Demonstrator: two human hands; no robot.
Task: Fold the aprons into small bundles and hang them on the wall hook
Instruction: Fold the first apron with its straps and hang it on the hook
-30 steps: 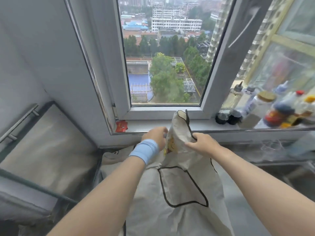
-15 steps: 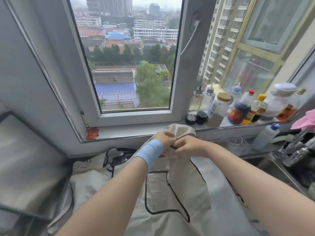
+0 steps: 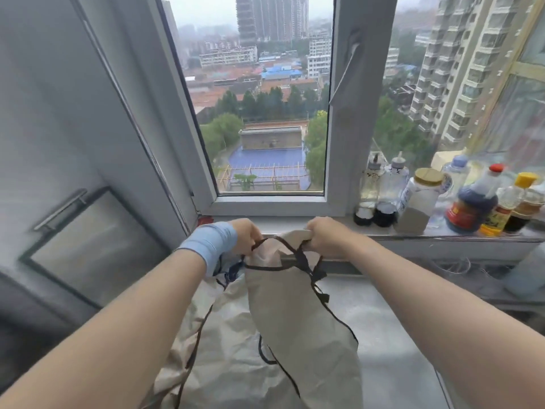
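Cream cloth with dark edging, the apron (image 3: 298,314), is held up by its top edge near the middle of the view and hangs down toward 6 o'clock. The left hand (image 3: 246,236) is clenched around the dark strap (image 3: 298,256) at the 11 o'clock corner of the apron, and a light blue wristband (image 3: 211,243) is worn on that wrist. The right hand (image 3: 324,236) is closed tightly on the bunched top edge at 1 o'clock. A second apron (image 3: 224,349) is seen crumpled on the grey counter (image 3: 407,335), partly under the held one, toward 7 o'clock. Sauce bottles (image 3: 472,202) and a gold-lidded jar (image 3: 424,196) are lined on the windowsill (image 3: 442,236), at 2 o'clock from the right hand.
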